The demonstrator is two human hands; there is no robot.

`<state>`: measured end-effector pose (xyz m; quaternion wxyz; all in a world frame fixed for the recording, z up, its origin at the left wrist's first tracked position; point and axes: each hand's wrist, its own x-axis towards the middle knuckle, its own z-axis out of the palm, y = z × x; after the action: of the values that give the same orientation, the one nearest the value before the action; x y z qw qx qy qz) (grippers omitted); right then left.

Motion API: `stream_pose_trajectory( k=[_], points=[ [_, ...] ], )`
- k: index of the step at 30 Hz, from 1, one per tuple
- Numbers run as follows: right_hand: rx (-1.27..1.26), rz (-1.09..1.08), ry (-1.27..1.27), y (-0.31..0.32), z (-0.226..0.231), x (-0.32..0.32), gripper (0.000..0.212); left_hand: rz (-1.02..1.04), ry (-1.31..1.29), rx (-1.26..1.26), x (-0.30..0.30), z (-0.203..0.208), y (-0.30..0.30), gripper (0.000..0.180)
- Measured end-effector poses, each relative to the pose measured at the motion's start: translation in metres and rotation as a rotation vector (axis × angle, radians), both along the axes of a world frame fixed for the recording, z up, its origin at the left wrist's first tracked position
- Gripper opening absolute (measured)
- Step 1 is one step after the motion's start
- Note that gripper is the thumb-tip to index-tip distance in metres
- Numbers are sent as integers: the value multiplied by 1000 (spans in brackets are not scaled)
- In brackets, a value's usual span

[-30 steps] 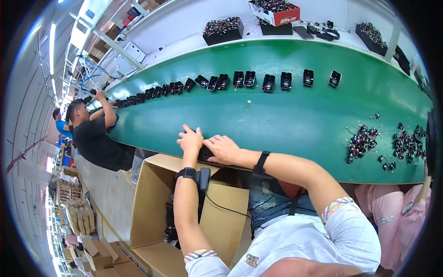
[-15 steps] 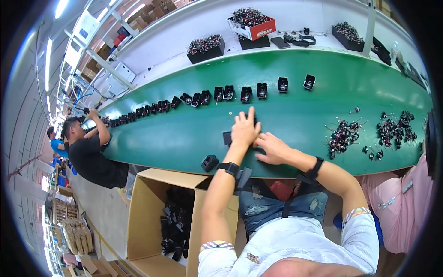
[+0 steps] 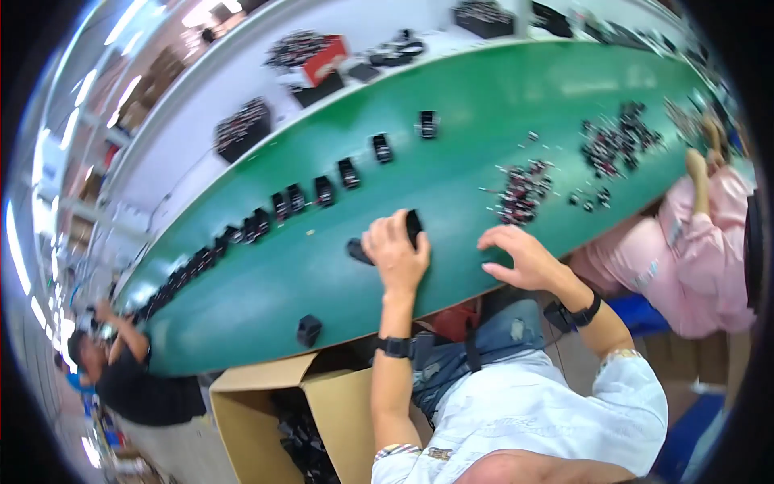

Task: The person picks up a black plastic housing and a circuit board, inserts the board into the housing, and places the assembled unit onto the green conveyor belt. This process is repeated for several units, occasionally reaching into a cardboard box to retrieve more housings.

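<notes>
My left hand (image 3: pixel 395 254) rests on the green work table, its fingers and thumb round a black plastic housing (image 3: pixel 414 226). Part of that housing is hidden under the hand. Just left of my fingers lies another black piece (image 3: pixel 359 251). My right hand (image 3: pixel 520 256) hovers over the near side of the table, thumb and fingers apart, with nothing visible in it. The nearest thing beyond it is a pile of small wired parts (image 3: pixel 522 192), with red and dark leads. Motion blurs the fine detail.
A row of black housings (image 3: pixel 323 190) runs along the table (image 3: pixel 468 105) to the far left. One dark block (image 3: pixel 308 330) sits near the front edge, above a cardboard box (image 3: pixel 343 411) of black parts. A second wired-parts pile (image 3: pixel 617 145) and a person in pink (image 3: pixel 693 242) are at right.
The whole view has swung, shifting the table's contents leftward. My right hand has parted from my left and moved right, its fingers opening. My left hand stays at the black housing.
</notes>
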<state>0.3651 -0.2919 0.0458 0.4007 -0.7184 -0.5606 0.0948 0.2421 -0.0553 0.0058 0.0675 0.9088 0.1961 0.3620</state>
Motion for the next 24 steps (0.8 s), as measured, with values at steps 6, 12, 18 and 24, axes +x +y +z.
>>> stream_pose_trajectory(
  k=[6, 12, 18, 24],
  points=[
    [103, -415, -124, -34, 25, 75, 22, -15, -15, 98, 10, -7, -10, 41],
    [-416, -425, -246, -10, 6, 67, 17, -194, -395, -392, -6, 1, -56, 35],
    [43, -327, -16, 17, -15, 71, 11, -293, -543, -1521, -21, -7, -79, 34],
    [164, -283, 682, 32, -23, 62, 14, -403, -452, -1730, -27, -7, -64, 39]
  ],
)
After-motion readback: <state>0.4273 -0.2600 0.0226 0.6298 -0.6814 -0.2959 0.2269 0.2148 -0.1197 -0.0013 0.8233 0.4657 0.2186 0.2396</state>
